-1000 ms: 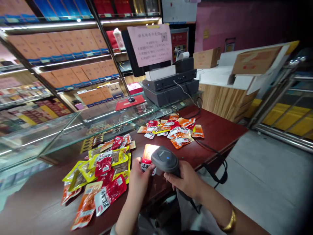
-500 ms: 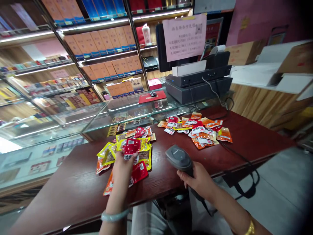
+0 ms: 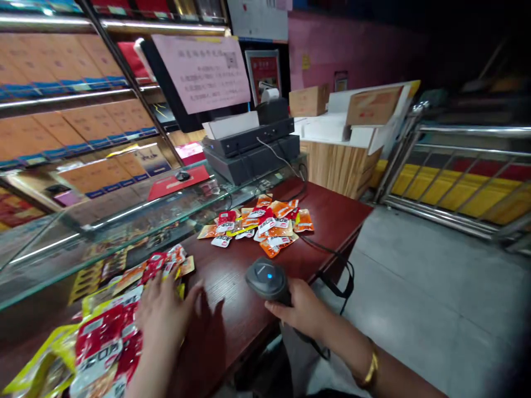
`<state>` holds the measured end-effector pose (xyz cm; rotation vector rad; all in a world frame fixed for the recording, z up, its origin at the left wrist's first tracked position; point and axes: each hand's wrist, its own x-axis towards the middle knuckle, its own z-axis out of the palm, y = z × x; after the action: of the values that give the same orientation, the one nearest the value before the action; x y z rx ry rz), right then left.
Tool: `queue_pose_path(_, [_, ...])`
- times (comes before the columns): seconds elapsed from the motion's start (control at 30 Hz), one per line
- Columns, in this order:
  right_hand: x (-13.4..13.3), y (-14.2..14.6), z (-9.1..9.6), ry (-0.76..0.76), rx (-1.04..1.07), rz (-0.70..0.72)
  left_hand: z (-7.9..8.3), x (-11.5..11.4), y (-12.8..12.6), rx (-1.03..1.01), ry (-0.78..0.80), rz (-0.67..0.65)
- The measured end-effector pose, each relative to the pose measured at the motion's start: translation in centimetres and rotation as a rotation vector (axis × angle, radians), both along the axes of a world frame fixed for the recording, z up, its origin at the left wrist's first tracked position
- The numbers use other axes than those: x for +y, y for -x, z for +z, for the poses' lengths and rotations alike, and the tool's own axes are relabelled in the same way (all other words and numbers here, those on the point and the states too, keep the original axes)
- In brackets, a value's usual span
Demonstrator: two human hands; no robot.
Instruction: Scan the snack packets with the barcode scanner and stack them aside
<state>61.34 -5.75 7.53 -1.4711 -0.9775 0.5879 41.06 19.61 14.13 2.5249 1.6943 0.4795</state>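
My right hand (image 3: pixel 305 313) is wrapped round the grip of a dark grey handheld barcode scanner (image 3: pixel 265 278), whose blue light shows on top. It hovers over the front edge of the dark red table (image 3: pixel 332 213). My left hand (image 3: pixel 166 315) lies with fingers spread on the near pile of red and yellow snack packets (image 3: pixel 102 345) at the lower left, holding nothing. A second pile of orange and red packets (image 3: pixel 259 222) lies farther back on the table.
A glass display counter (image 3: pixel 124 213) runs along the table's left side. A black till with a receipt printer (image 3: pixel 253 146) and a pink notice (image 3: pixel 203 72) stand behind. The scanner's cable (image 3: pixel 336 262) hangs off the table edge. Metal railings (image 3: pixel 456 182) line the right.
My left hand put the scanned packet down and now rests spread on the near pile. The scanner's red beam went off. The view has swung back to the right.
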Motion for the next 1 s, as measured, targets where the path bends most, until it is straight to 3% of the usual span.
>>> queue_pose_path(0.07, [-1.0,-0.9,-0.4,0.010,-0.005,-0.053,-0.4,-1.6,-4.4,-0.009,0.014,-0.221])
queue_pose_path(0.13, [-2.0,-1.7,-0.5,0.014,-0.005,-0.109,-0.8,-3.2,-8.6,-0.003,0.049,-0.346])
queue_pose_path(0.33, [-3.9,-3.3,-0.1,0.051,0.110,-0.177,-0.5,-5.4,-18.0,0.001,0.059,-0.393])
queue_pose_path(0.43, [-4.4,-3.9,-0.1,0.040,0.118,-0.189,0.2,-6.2,-21.0,-0.002,-0.035,-0.440])
queue_pose_path(0.53, [-4.7,-4.4,-0.2,0.042,0.120,-0.200,0.3,-6.8,-23.0,0.012,-0.021,-0.508])
queue_pose_path(0.63, [-4.8,-4.7,-0.3,0.045,0.122,-0.204,-0.1,-6.9,-23.6,0.037,0.054,-0.525])
queue_pose_path(0.77, [-4.5,-4.9,-0.6,0.056,0.120,-0.202,-0.3,-5.5,-22.1,-0.084,0.115,-0.481])
queue_pose_path(1.0, [-3.6,-4.1,-0.1,0.080,0.137,-0.167,0.1,-3.0,-14.4,-0.582,0.413,-0.234])
